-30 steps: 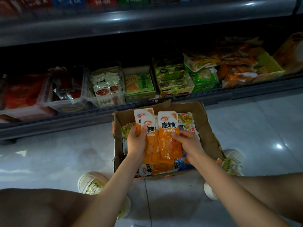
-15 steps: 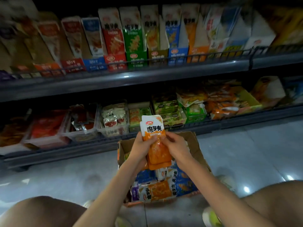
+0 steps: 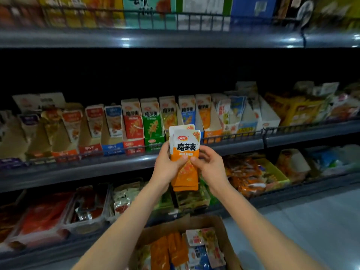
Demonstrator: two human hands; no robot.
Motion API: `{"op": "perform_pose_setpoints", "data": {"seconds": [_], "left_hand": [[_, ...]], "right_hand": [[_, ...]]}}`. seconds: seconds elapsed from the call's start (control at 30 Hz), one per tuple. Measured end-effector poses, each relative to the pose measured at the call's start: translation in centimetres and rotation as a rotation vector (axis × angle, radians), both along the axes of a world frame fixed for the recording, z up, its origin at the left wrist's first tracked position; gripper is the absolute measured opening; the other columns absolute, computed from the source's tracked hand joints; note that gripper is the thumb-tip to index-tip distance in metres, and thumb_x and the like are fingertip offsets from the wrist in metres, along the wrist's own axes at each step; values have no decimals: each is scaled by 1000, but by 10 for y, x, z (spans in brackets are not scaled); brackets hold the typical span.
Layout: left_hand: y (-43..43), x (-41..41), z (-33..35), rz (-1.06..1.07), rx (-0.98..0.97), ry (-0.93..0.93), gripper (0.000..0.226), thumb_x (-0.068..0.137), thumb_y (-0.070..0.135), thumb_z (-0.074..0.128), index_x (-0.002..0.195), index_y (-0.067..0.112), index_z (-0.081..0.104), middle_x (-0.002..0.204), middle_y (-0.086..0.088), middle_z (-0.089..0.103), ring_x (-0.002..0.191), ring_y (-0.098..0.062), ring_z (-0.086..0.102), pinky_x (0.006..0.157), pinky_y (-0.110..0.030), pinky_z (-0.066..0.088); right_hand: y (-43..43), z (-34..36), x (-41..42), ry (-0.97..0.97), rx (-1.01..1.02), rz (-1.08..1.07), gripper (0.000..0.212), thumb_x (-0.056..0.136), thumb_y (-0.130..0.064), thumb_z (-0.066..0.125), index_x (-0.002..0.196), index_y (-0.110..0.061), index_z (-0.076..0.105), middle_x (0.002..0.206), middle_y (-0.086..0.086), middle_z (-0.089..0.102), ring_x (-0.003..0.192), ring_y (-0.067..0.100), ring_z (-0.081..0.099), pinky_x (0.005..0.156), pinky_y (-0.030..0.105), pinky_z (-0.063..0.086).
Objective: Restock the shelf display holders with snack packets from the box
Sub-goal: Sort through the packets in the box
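Observation:
A stack of orange-and-white snack packets (image 3: 185,152) stands upright between both hands in front of the middle shelf. My left hand (image 3: 167,166) grips its left edge and my right hand (image 3: 209,166) grips its right edge. Right behind the stack runs a row of slanted cardboard display holders: red (image 3: 133,123), green (image 3: 152,121), blue (image 3: 188,112) and orange (image 3: 205,117). The cardboard box (image 3: 224,230) sits on the floor below my arms, with more orange and blue packets inside.
A wire rail (image 3: 243,136) edges the middle shelf. The bottom shelf holds clear trays of red packets (image 3: 42,217) on the left and a green basket of orange packs (image 3: 276,172) on the right. A higher shelf (image 3: 175,38) juts out above. Pale floor tiles lie at the lower right.
Both hands gathered the orange packets into one stack and lifted them out of the box up to the middle shelf. My view tilted upward from the floor.

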State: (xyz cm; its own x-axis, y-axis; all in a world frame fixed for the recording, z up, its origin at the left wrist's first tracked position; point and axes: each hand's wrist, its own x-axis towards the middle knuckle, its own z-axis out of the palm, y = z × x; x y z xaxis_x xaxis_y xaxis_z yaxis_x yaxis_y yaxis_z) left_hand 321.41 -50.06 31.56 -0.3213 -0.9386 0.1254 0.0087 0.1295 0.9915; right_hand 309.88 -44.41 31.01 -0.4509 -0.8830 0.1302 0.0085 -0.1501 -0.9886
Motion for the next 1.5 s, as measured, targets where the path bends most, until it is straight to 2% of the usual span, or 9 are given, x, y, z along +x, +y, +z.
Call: {"op": "perform_pose_setpoints", "data": {"seconds": [0.13,0.3,0.43,0.63,0.7,0.87,1.13,1.3,1.5], "left_hand": [[-27,-42,25,-34,-42,107,50,88,5,63,121,34,39,113,6,59,100,-10,59,83,-34,54],[-72,-101,50,-42,-134,137,59,86,4,65,135,23,40,112,7,58,104,-13,58,75,-24,52],[-113,-139,69,-34,-225,114,59,83,7,70,132,24,43,114,9,56,109,-12,55,89,-35,51],[-154,-174,59,-56,-272,79,51,83,13,71,120,32,43,112,9,56,109,-15,57,90,-41,53],[-161,-177,45,-44,-246,24,51,81,14,72,122,28,44,114,7,56,112,-19,56,90,-43,52],[-171,-178,24,60,-387,-226,49,80,23,74,122,18,49,111,7,60,107,-17,58,79,-27,48],[-189,-193,19,388,-688,-607,48,77,50,70,111,19,58,107,-2,66,103,-23,57,90,-35,34],[-198,-187,27,382,-690,-926,55,80,59,61,120,22,56,116,-2,62,112,-24,50,88,-33,27],[-213,-186,38,295,-721,-597,55,81,39,70,131,22,53,118,-2,65,106,-21,61,87,-30,48]], "right_hand": [[-32,22,-34,24,-81,-82,31,87,0,62,107,-23,60,105,3,69,96,15,67,81,33,56],[-76,50,-86,94,-128,-166,32,89,-4,61,116,-21,58,104,-6,67,95,8,64,82,31,55],[-114,68,-128,184,-189,-200,31,89,-6,62,113,-25,58,104,-9,66,98,7,63,82,28,54],[-154,54,-168,191,-201,-231,32,89,-7,63,117,-21,58,109,-2,65,100,10,63,79,28,56],[-161,41,-172,193,-162,-212,33,89,-6,62,118,-19,57,110,-2,65,102,12,62,83,30,55],[-169,19,-179,209,-130,-171,31,88,-2,61,116,-14,58,100,-6,64,91,-1,60,66,11,51],[-189,15,-198,429,-15,-287,28,87,-16,66,115,-15,61,109,0,66,102,13,61,87,29,52],[-202,12,-200,988,132,-484,26,88,-35,63,111,-23,68,110,-1,65,109,20,49,90,31,28],[-207,15,-205,1043,151,-549,33,87,-41,62,115,-23,67,117,4,57,110,24,45,93,34,28]]}}
